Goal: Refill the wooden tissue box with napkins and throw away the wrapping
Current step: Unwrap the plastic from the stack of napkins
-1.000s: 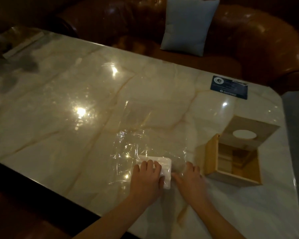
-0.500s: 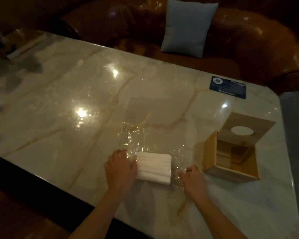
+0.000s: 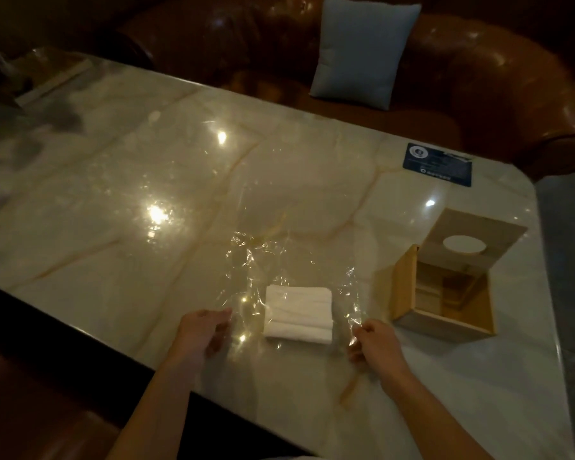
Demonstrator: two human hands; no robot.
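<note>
A white stack of napkins (image 3: 298, 314) lies on a sheet of clear plastic wrapping (image 3: 263, 260) spread flat on the marble table (image 3: 113, 200). My left hand (image 3: 201, 333) is just left of the stack and pinches the wrapping's near left edge. On the other side, my right hand (image 3: 374, 343) pinches the near right edge. The wooden tissue box (image 3: 442, 293) stands to the right of the napkins, its hinged lid with a round hole tilted up and back, and its inside looks bare.
A dark blue card (image 3: 438, 164) lies flat at the table's far right. Behind the table is a brown leather sofa (image 3: 495, 94) with a pale blue cushion (image 3: 362, 51). The table's dark front edge runs below my left forearm.
My left hand came off the top of the napkins and moved left. My right hand moved right. Both now hold the wrapping's edges, and the stack lies uncovered between them.
</note>
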